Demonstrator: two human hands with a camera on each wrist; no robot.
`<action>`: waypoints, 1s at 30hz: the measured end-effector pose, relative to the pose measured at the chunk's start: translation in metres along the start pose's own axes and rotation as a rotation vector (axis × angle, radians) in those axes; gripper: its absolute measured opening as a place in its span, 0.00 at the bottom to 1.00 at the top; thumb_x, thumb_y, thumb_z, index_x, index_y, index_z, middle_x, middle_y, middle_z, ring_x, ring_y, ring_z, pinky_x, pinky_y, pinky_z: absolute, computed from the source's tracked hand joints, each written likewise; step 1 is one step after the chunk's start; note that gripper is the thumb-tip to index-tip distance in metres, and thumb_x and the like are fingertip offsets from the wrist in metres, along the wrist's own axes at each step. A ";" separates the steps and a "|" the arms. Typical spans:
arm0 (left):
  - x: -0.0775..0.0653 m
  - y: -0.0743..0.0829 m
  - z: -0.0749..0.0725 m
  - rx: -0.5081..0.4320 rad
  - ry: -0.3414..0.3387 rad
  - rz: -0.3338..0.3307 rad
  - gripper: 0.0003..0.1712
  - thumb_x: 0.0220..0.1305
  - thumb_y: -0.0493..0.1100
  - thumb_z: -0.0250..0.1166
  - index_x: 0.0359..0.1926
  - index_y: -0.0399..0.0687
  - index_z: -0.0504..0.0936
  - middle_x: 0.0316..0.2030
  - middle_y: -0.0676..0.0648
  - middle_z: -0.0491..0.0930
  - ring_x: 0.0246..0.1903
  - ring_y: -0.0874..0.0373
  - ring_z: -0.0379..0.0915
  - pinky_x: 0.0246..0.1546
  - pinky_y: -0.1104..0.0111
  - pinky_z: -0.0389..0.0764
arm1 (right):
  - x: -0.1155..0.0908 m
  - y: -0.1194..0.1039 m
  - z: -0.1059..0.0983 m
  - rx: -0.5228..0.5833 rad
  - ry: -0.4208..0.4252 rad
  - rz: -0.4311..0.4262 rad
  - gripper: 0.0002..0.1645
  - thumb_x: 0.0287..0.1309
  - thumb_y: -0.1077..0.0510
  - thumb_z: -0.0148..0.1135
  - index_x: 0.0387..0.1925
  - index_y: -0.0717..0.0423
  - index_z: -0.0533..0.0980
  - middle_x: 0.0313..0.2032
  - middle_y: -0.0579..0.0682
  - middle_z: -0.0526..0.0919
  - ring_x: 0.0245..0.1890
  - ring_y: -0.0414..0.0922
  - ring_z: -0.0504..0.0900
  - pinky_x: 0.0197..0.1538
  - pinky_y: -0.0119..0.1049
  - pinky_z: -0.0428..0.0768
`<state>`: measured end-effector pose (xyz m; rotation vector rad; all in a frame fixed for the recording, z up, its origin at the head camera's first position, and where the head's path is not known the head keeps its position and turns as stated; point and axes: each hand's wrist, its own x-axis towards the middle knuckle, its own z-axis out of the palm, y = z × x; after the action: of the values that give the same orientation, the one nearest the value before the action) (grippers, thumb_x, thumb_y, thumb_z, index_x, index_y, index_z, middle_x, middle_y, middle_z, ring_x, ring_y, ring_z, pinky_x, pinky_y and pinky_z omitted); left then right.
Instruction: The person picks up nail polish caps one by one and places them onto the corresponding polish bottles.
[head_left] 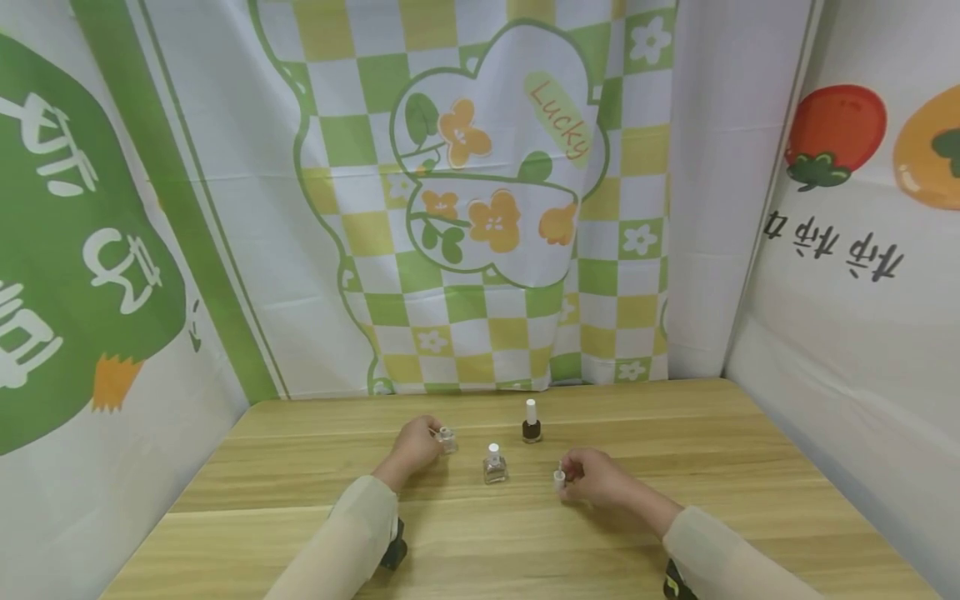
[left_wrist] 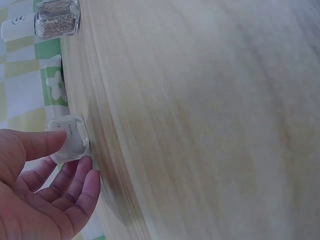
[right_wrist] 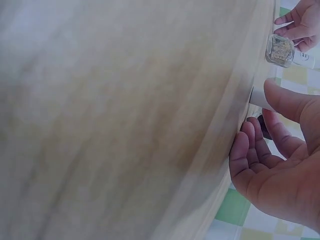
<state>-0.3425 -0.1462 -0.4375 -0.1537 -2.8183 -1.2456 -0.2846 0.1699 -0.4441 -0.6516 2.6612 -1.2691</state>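
Observation:
My left hand (head_left: pixel 417 444) pinches a small clear glass nail polish bottle (head_left: pixel 447 442) between thumb and fingers. In the left wrist view this bottle (left_wrist: pixel 75 142) is squarish, pale, with small lettering, and no cap shows on it. My right hand (head_left: pixel 594 477) holds a white nail polish cap (head_left: pixel 559 482) low at the table; a thin stem seems to point up from it. In the right wrist view the thumb and index finger are on the white cap (right_wrist: pixel 258 98), its far side hidden by the hand.
Between the hands stands a glittery nail polish bottle (head_left: pixel 495 469) with a white cap. Behind it is a dark nail polish bottle (head_left: pixel 532 429), also white-capped. The wooden table (head_left: pixel 480 542) ends at a checked curtain (head_left: pixel 480 333), with printed cloths at both sides.

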 end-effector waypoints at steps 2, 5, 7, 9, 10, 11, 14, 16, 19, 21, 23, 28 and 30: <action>0.000 0.000 0.000 0.009 0.000 -0.002 0.11 0.50 0.27 0.67 0.36 0.34 0.78 0.32 0.43 0.78 0.31 0.52 0.73 0.34 0.62 0.77 | 0.000 0.000 0.001 0.003 0.001 0.012 0.12 0.48 0.70 0.70 0.34 0.64 0.76 0.31 0.50 0.77 0.34 0.44 0.75 0.41 0.38 0.77; 0.002 -0.002 0.000 0.012 -0.002 -0.010 0.12 0.49 0.26 0.66 0.36 0.34 0.78 0.33 0.43 0.79 0.32 0.51 0.73 0.35 0.60 0.77 | 0.000 0.000 0.002 0.000 0.009 0.024 0.12 0.48 0.70 0.70 0.34 0.64 0.76 0.31 0.50 0.77 0.34 0.44 0.75 0.41 0.39 0.77; 0.002 -0.003 0.001 0.010 -0.002 -0.002 0.12 0.47 0.26 0.66 0.36 0.34 0.78 0.33 0.43 0.79 0.32 0.50 0.74 0.36 0.59 0.77 | 0.001 0.000 0.003 -0.014 0.018 0.023 0.12 0.47 0.70 0.70 0.33 0.63 0.76 0.30 0.49 0.77 0.33 0.44 0.74 0.40 0.39 0.77; 0.002 -0.002 0.000 0.005 -0.002 0.005 0.12 0.46 0.26 0.66 0.35 0.34 0.78 0.32 0.42 0.79 0.32 0.50 0.74 0.36 0.59 0.77 | 0.001 0.001 0.004 -0.029 0.029 0.021 0.11 0.47 0.70 0.71 0.31 0.62 0.75 0.29 0.49 0.77 0.32 0.44 0.74 0.39 0.39 0.77; 0.000 -0.002 0.000 0.009 -0.002 0.022 0.12 0.46 0.26 0.66 0.35 0.34 0.77 0.31 0.42 0.78 0.31 0.50 0.73 0.34 0.61 0.76 | 0.002 0.002 0.004 -0.036 0.034 0.022 0.11 0.47 0.69 0.71 0.31 0.62 0.75 0.29 0.48 0.76 0.32 0.44 0.74 0.39 0.39 0.77; 0.000 -0.002 0.000 0.013 -0.001 0.028 0.12 0.45 0.26 0.66 0.35 0.34 0.77 0.31 0.42 0.78 0.31 0.50 0.74 0.34 0.61 0.76 | 0.002 0.002 0.005 -0.044 0.039 0.020 0.11 0.47 0.69 0.71 0.31 0.61 0.75 0.29 0.48 0.76 0.32 0.44 0.74 0.38 0.39 0.77; 0.001 -0.003 -0.001 0.017 0.003 0.031 0.12 0.45 0.26 0.65 0.34 0.34 0.77 0.31 0.42 0.78 0.30 0.50 0.74 0.33 0.61 0.77 | 0.003 0.003 0.005 -0.064 0.045 0.016 0.10 0.48 0.68 0.71 0.30 0.60 0.75 0.28 0.47 0.76 0.31 0.43 0.74 0.37 0.39 0.76; 0.002 -0.003 0.000 0.016 0.004 0.022 0.12 0.45 0.26 0.65 0.34 0.34 0.77 0.31 0.42 0.78 0.31 0.50 0.74 0.34 0.60 0.77 | 0.003 0.002 0.005 -0.070 0.044 0.012 0.10 0.49 0.68 0.70 0.29 0.60 0.75 0.28 0.47 0.76 0.31 0.43 0.74 0.37 0.39 0.76; 0.002 -0.002 0.000 0.019 0.006 0.007 0.12 0.45 0.26 0.65 0.35 0.34 0.78 0.31 0.43 0.79 0.32 0.50 0.74 0.36 0.58 0.77 | 0.002 0.002 0.005 -0.062 0.041 0.007 0.09 0.50 0.68 0.69 0.29 0.60 0.75 0.28 0.47 0.76 0.31 0.43 0.73 0.36 0.39 0.75; 0.002 -0.002 0.000 0.023 0.006 0.004 0.12 0.45 0.26 0.65 0.35 0.34 0.78 0.32 0.43 0.79 0.32 0.50 0.74 0.37 0.59 0.77 | 0.002 0.002 0.005 -0.050 0.040 0.012 0.09 0.51 0.68 0.69 0.29 0.60 0.75 0.28 0.47 0.76 0.31 0.44 0.74 0.36 0.39 0.75; 0.002 -0.003 0.000 0.026 0.006 0.009 0.12 0.46 0.26 0.65 0.36 0.34 0.78 0.32 0.43 0.79 0.32 0.51 0.74 0.36 0.59 0.77 | 0.002 0.002 0.004 -0.035 0.040 0.019 0.09 0.51 0.68 0.69 0.29 0.60 0.75 0.28 0.47 0.76 0.31 0.44 0.74 0.37 0.39 0.75; 0.001 -0.001 -0.001 -0.023 -0.004 0.004 0.12 0.50 0.27 0.65 0.38 0.34 0.78 0.32 0.43 0.78 0.30 0.53 0.74 0.31 0.64 0.79 | 0.001 0.000 0.000 -0.005 0.031 0.016 0.07 0.53 0.65 0.67 0.30 0.59 0.75 0.29 0.47 0.77 0.32 0.44 0.75 0.38 0.39 0.77; -0.001 0.001 -0.002 -0.061 -0.016 0.004 0.12 0.52 0.28 0.65 0.40 0.33 0.77 0.33 0.42 0.78 0.28 0.54 0.75 0.29 0.65 0.80 | 0.000 -0.002 -0.003 0.000 0.032 0.003 0.06 0.54 0.65 0.67 0.30 0.59 0.75 0.29 0.47 0.78 0.32 0.43 0.75 0.38 0.38 0.77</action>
<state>-0.3413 -0.1467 -0.4357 -0.1720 -2.7931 -1.3362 -0.2849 0.1711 -0.4407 -0.6325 2.6869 -1.2891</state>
